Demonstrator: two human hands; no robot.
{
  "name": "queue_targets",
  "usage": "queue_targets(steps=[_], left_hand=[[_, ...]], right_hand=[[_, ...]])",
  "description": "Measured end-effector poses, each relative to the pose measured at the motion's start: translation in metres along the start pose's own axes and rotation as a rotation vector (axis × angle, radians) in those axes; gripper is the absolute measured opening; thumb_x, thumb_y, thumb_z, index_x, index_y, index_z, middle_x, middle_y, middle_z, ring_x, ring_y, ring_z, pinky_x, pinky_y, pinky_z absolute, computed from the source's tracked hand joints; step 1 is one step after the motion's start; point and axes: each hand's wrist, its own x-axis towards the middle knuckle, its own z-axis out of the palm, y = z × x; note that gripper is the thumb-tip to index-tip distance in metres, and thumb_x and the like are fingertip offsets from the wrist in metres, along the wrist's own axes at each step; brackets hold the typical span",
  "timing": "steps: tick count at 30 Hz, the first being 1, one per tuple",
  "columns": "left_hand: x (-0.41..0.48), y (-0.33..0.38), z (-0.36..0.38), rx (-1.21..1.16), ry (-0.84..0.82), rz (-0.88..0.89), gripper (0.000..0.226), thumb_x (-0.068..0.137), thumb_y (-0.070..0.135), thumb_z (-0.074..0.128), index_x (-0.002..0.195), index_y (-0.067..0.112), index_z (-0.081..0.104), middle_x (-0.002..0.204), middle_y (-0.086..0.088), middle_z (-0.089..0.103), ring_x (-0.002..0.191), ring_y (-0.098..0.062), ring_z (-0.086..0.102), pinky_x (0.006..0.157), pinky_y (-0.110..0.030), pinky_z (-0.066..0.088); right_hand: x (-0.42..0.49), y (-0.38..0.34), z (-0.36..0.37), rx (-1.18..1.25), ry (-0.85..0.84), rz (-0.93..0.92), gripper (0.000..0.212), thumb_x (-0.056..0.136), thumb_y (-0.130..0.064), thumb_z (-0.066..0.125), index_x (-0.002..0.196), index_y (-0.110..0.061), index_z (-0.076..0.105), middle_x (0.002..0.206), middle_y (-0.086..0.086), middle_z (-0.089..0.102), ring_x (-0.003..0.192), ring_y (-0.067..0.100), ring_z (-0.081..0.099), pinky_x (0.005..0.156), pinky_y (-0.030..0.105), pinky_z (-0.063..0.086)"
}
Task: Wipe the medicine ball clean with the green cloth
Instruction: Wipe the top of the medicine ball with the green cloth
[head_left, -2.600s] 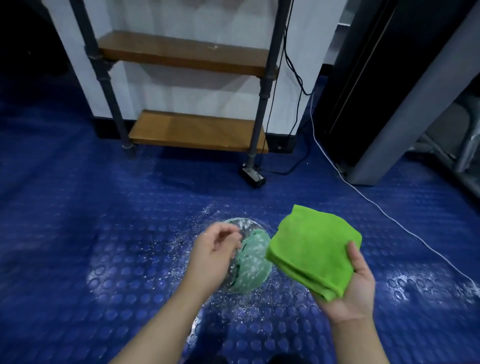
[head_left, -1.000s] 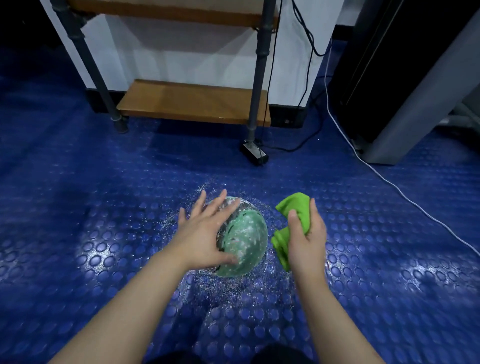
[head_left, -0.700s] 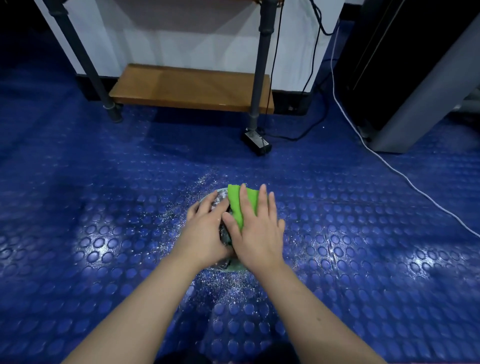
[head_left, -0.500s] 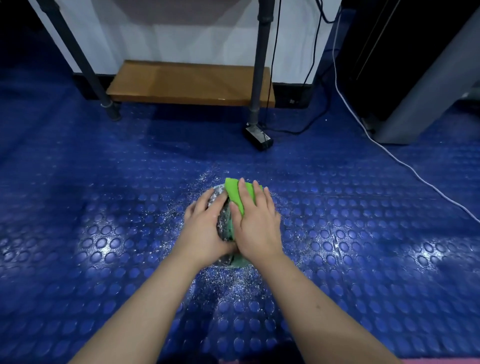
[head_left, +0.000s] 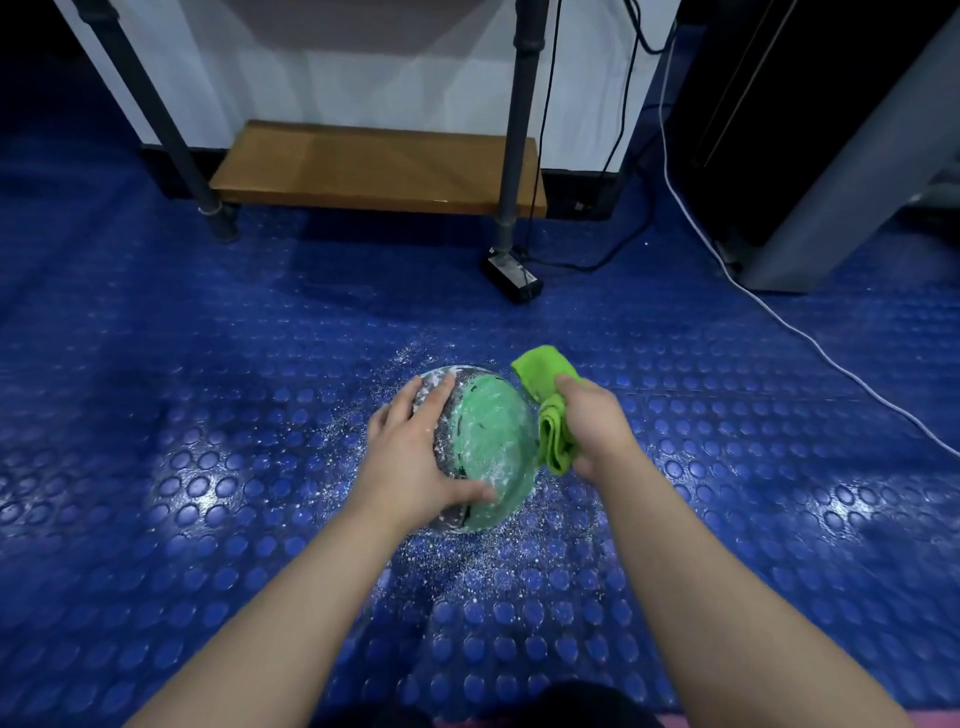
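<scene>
Ball: the medicine ball (head_left: 485, 441) sits on the studded blue floor (head_left: 208, 415), dusted with white specks, between both hands.
Left hand: the left hand (head_left: 410, 457) is spread flat on the ball's left side.
Right hand: the right hand (head_left: 592, 426) grips the bunched green cloth (head_left: 548, 405) against the ball's right edge.
Beyond: a wooden shelf (head_left: 374, 166).

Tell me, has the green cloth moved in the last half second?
Yes. The green cloth slid from the top of the medicine ball to its right side.
</scene>
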Motion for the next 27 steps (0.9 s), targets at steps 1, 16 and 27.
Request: queue_targets(steps=[1,16,27], left_hand=[[0.001,-0.001,-0.001,-0.003,0.000,-0.002,0.132,0.046,0.059,0.088,0.150,0.051,0.008,0.161,0.014,0.004,0.146,-0.028,0.008,0.118,-0.048,0.018],[0.011,-0.003,-0.008,0.072,-0.048,-0.042,0.141,0.045,0.041,0.095,0.151,0.049,0.002,0.162,0.008,0.004,0.143,-0.033,0.017,0.114,-0.043,0.027],[0.009,-0.002,-0.007,0.014,-0.004,-0.101,0.141,0.042,0.047,0.095,0.153,0.043,0.008,0.161,0.008,0.006,0.140,-0.033,0.019,0.114,-0.042,0.026]], right_hand=[[-0.003,-0.002,-0.002,-0.066,0.019,-0.098,0.027,0.097,-0.028,0.046,0.110,-0.009,0.061,0.093,0.012,0.063,0.086,0.024,0.057,0.086,0.044,0.050],[-0.037,0.027,0.044,-0.689,-0.058,-0.604,0.046,0.102,-0.031,0.033,0.147,-0.025,0.030,0.157,0.004,0.021,0.146,0.019,0.012,0.119,0.034,0.011],[-0.020,-0.004,0.054,-0.821,-0.108,-0.529,0.045,0.103,-0.027,0.032,0.146,-0.016,0.034,0.154,0.014,0.026,0.143,0.025,0.020,0.114,0.029,0.014]])
